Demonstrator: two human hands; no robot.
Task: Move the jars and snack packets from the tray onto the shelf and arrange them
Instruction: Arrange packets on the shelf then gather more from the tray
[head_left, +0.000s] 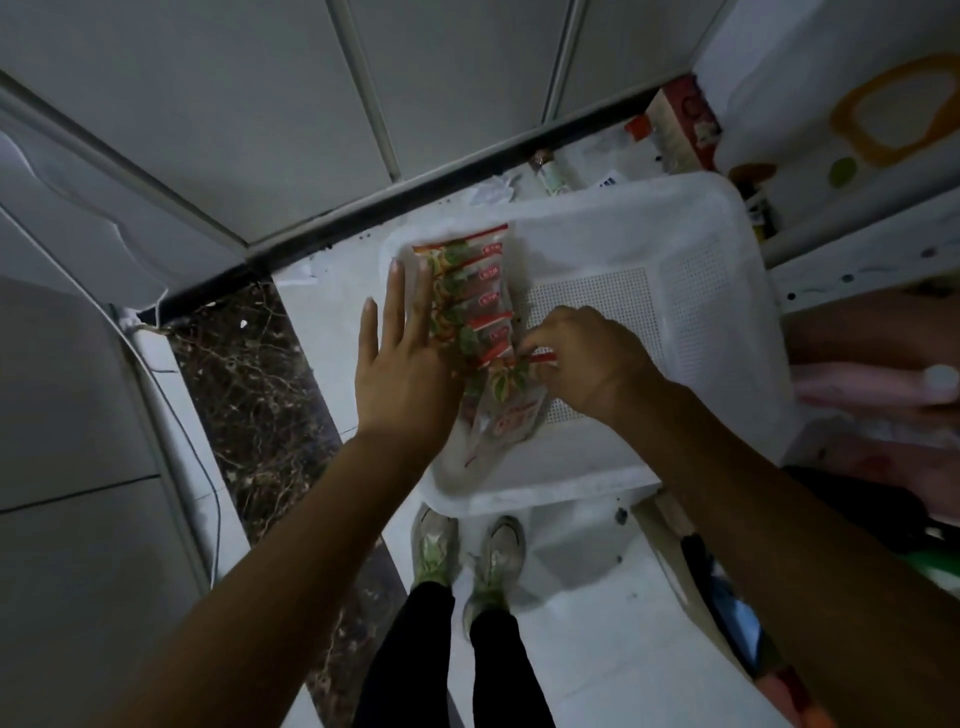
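snack packets (467, 291) in row along left wall of tray (727, 312). left hand (400, 364) flat, fingers straight, against row; right hand (592, 353) pinching nearest packet. risk: row fans out on lift, pinch covers one end only

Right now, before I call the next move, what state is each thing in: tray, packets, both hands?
tray: holds packets along its left side only; no jars seen in it.
snack packets: overlapping row, not yet out of the tray.
near packet: at the row's near end, pinched by its top edge.
left hand: fingers straight, flat against the row's left side.
right hand: fingers curled, pinches the near packet.
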